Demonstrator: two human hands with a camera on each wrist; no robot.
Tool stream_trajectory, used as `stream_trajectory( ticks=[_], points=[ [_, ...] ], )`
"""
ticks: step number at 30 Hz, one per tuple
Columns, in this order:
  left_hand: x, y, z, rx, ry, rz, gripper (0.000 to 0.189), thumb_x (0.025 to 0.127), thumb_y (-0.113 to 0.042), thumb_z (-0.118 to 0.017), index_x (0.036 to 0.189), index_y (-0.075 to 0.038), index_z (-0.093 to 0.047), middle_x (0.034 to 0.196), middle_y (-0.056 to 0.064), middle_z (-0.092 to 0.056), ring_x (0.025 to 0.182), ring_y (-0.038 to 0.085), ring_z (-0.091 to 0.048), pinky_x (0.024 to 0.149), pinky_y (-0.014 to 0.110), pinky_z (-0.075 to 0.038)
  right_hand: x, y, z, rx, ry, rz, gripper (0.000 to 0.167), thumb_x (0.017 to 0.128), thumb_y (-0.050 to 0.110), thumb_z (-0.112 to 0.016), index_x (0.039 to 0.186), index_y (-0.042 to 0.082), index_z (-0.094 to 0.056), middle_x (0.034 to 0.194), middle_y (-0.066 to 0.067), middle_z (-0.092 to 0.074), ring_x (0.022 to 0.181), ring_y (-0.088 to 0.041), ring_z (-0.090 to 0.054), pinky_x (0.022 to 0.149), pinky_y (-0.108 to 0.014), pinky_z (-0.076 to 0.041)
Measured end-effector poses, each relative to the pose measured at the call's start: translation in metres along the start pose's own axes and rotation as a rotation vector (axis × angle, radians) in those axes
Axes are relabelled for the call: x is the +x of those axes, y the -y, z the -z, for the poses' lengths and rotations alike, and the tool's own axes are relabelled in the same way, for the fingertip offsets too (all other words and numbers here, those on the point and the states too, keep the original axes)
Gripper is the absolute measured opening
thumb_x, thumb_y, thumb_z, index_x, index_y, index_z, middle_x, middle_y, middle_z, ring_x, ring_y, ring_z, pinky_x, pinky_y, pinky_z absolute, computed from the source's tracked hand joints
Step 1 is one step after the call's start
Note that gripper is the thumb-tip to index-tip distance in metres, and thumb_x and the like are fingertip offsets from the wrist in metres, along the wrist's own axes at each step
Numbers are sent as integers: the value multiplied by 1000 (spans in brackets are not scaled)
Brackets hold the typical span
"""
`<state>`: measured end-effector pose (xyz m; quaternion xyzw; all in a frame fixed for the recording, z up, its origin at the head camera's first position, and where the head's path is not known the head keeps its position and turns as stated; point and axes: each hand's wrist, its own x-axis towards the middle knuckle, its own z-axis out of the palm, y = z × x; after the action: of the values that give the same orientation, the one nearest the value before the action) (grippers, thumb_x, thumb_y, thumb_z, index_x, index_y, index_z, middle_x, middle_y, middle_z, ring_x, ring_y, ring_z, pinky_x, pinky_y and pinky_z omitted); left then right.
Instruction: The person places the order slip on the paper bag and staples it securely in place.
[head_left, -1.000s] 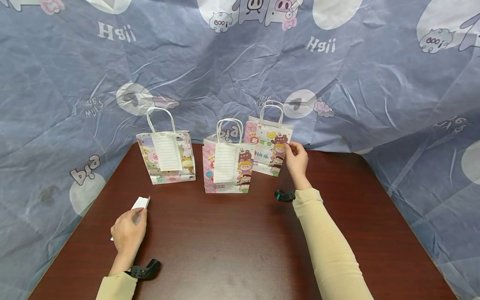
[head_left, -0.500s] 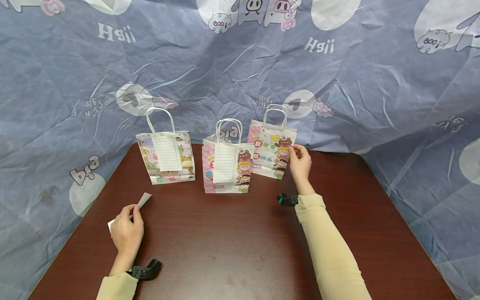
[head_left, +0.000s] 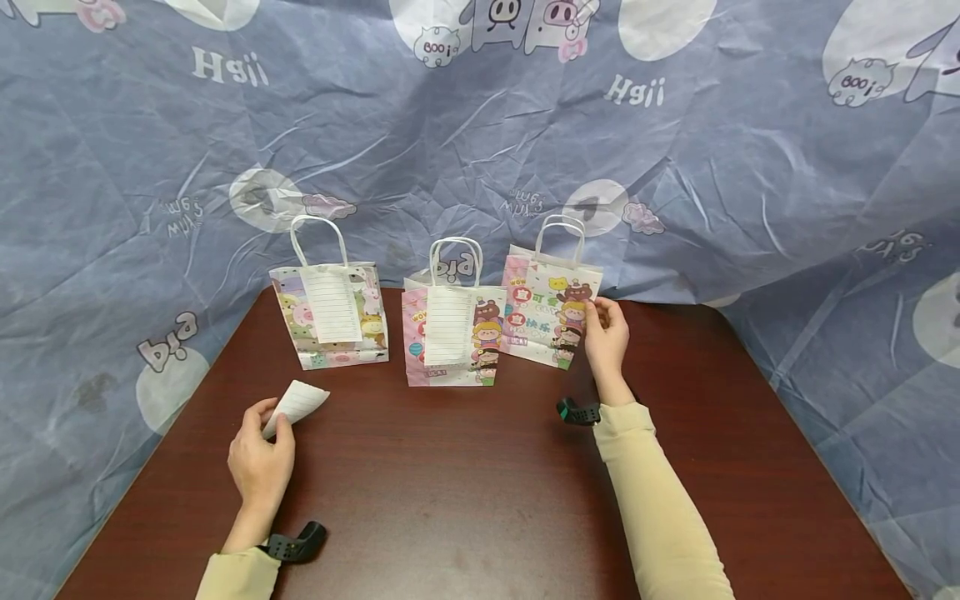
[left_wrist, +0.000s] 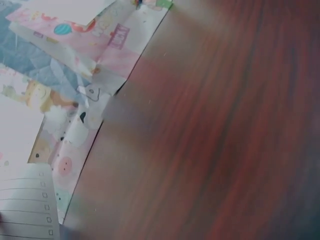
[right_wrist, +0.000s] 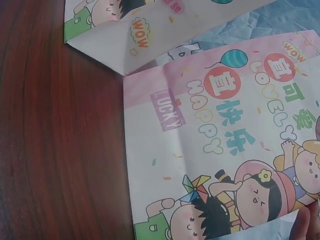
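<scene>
My left hand point(head_left: 261, 458) holds a sheet of lined paper point(head_left: 300, 402) between thumb and fingers, its free end pointing to the right. Printed checkboxes show along the edge of this lined paper point(left_wrist: 25, 200) in the left wrist view. With its thumb and fingers my right hand point(head_left: 606, 342) pinches the right edge of a paper gift bag point(head_left: 551, 304) with cartoon children and white handles. The bag stands at the back right of the table; its printed front fills much of the right wrist view, where a fingertip point(right_wrist: 301, 225) shows at the lower right.
A matching gift bag point(head_left: 415, 358) stands in the middle with a lined sheet point(head_left: 448, 329) on its front. Further left, an animal-print gift bag point(head_left: 373, 325) bears another lined sheet point(head_left: 333, 308). Behind the dark wooden table point(head_left: 450, 483) hangs a blue printed cloth point(head_left: 420, 125).
The right bag has shifted right and a little nearer, with my right hand on its edge. My left hand has lifted and turned the paper, so its lined face shows.
</scene>
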<state>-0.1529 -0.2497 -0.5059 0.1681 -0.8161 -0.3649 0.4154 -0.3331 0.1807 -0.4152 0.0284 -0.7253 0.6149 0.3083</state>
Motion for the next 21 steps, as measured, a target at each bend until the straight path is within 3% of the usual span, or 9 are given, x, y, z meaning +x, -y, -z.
stream_trajectory(
  ticks=[3, 8, 13, 16, 21],
  points=[
    [-1, -5, -2, -15, 11, -23, 22, 84, -9, -59, 104, -4, -65, 87, 15, -68, 76, 38, -58, 68, 50, -37, -8, 13, 1, 2, -9, 9, 23, 93, 3, -56, 108, -15, -57, 87, -29, -56, 67, -20, -51, 57, -16, -36],
    [-3, -14, -5, -29, 30, -64, 13, 85, -11, -63, 95, -4, -67, 79, 13, -68, 70, 36, -60, 64, 46, -38, -14, 15, 6, 33, -19, 18, 24, 94, 4, -54, 108, -16, -55, 87, -30, -53, 64, -13, -50, 57, -16, -37],
    [-5, -22, -8, -56, 87, -118, 8, 84, -10, -66, 89, -4, -67, 76, 10, -67, 71, 30, -62, 63, 37, -38, -17, 14, 12, 46, -25, 33, 24, 95, 2, -53, 108, -18, -53, 89, -30, -53, 67, -18, -47, 59, -18, -35],
    [-7, -28, -9, -94, 142, -142, 6, 84, -8, -67, 89, -5, -66, 78, 8, -68, 71, 21, -61, 65, 31, -40, -20, 16, 16, 57, -36, 23, 23, 95, 1, -52, 108, -18, -52, 88, -29, -52, 67, -23, -46, 58, -18, -35],
    [-10, -43, -12, -200, 213, -124, 13, 81, -3, -70, 94, -4, -66, 81, 6, -69, 74, 1, -57, 67, 20, -43, -22, 18, 20, 96, -76, -5, 20, 94, 0, -52, 104, -17, -52, 86, -17, -54, 65, -15, -45, 58, -18, -35]
  ],
)
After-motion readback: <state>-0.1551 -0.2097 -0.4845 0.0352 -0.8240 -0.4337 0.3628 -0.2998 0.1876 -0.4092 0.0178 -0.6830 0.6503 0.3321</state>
